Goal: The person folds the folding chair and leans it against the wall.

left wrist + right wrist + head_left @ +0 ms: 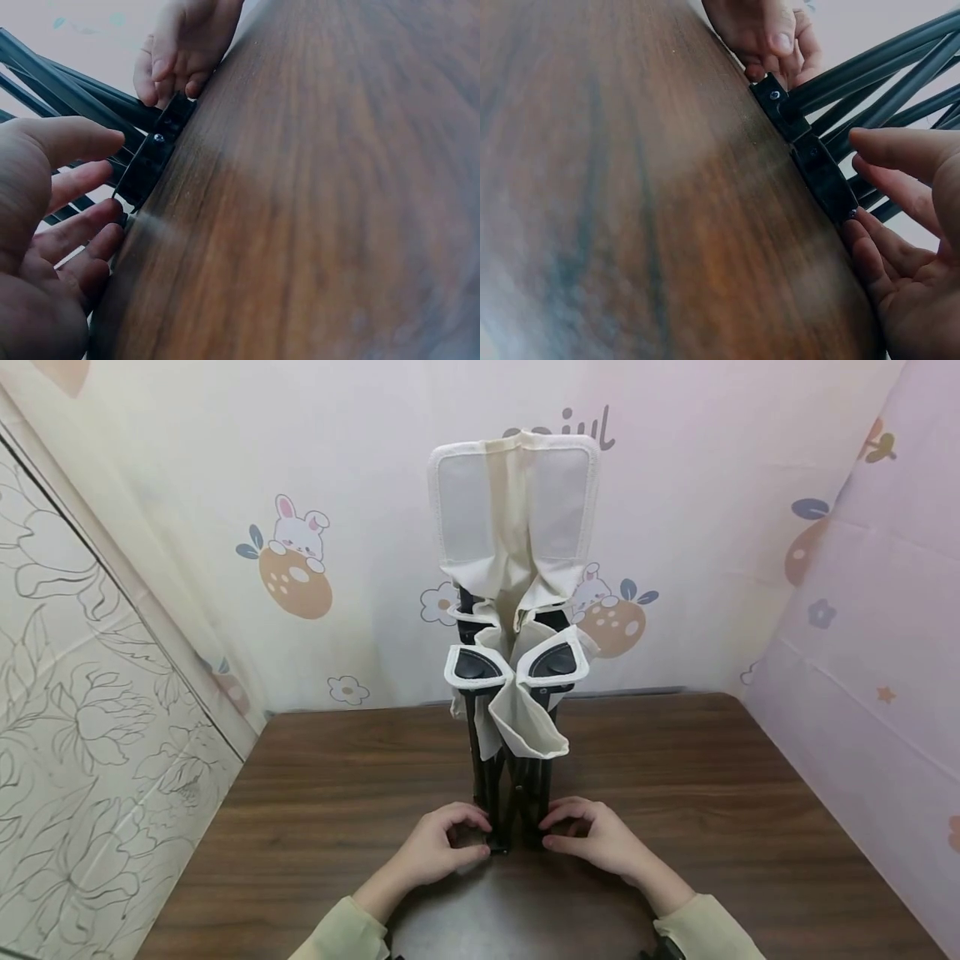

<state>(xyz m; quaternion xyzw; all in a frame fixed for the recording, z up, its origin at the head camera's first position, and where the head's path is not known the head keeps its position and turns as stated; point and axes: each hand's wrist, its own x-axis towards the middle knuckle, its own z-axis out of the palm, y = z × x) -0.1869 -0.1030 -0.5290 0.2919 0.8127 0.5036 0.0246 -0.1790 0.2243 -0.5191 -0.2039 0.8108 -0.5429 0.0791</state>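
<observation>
A folded folding chair (467, 547) with cream fabric and black tube legs (480, 743) stands upright on the table. My left hand (435, 850) is at the chair's left foot, thumb and fingers spread apart and relaxed. In the left wrist view its fingertips touch the end of a black foot bracket (154, 154). On the other side, my right hand (603, 843) reaches the right foot in the same way. Its fingertips meet the bracket's end (825, 176) in the right wrist view, with the thumb held off near the tubes. Both feet sit side by side.
The dark wooden table (337, 760) has its back edge close to a wall hung with printed cloth (375, 527). Pale printed cloth (862, 677) covers the right side. A panel with flower line drawings (82, 735) stands at the left.
</observation>
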